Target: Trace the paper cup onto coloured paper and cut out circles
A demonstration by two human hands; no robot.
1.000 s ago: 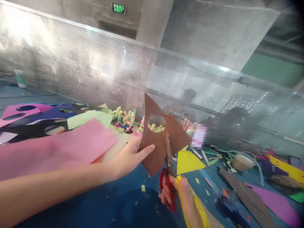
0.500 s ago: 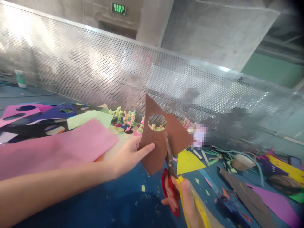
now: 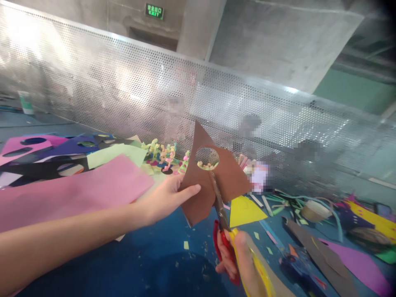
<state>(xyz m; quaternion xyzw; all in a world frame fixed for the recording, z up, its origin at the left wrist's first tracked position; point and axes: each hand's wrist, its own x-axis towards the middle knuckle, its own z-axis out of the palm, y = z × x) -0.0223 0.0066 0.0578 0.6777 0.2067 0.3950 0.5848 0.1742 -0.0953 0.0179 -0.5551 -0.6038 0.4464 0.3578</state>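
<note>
My left hand (image 3: 173,196) pinches the left side of a brown craft sheet (image 3: 198,200), thumb on the near face and fingers behind. The sheet is held up off the table, with a round hole near its top and a slit running up from its lower edge toward that hole. In my right hand (image 3: 246,258) is a pair of scissors (image 3: 221,208) with one red and one yellow handle. Its blades lie in the slit, tips a little below the hole. A yellow sheet (image 3: 246,212) rests on the table just behind the scissors.
Pink sheet (image 3: 77,198) and other coloured offcuts (image 3: 58,146) pile up at left. Small figures (image 3: 168,154) stand at the back before a perforated metal screen (image 3: 123,90). To the right lie a tape roll (image 3: 315,211), a blue tool (image 3: 301,270) and brown scraps (image 3: 321,251).
The brown sheet has tilted slightly, its top point moving right and its lower corner left. The red handle has come a little closer to the yellow one.
</note>
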